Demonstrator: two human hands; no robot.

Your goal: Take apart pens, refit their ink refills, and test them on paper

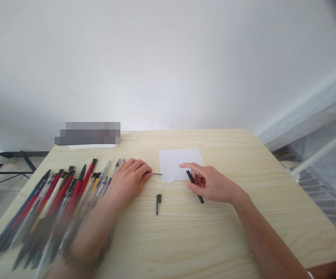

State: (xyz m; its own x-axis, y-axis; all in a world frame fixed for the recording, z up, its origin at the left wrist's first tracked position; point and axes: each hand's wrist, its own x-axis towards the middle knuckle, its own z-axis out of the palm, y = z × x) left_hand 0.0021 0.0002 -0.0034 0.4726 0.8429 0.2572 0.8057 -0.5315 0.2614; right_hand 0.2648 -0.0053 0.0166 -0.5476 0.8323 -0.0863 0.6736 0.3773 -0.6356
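Observation:
My left hand [134, 176] is closed, resting on the table beside the pens. From its fingertips a thin dark rod like a pen refill [157, 174] sticks out to the right, its end over the paper's left edge. My right hand [210, 182] holds a short black pen barrel [200, 198] at a slant between thumb and curled fingers, with the index finger stretched out over the paper. A sheet of white paper [175, 161] lies between the hands, its lower edge uneven. Nearer to me, a black pen cap [157, 203] with a clip lies on the wood.
Many pens [59, 193] in red, black, white and clear lie in a spread at the left, partly behind my left forearm. A blurred-out object [89, 133] stands at the back left with a white cable [128, 135]. The wooden table [228, 232] meets a white wall.

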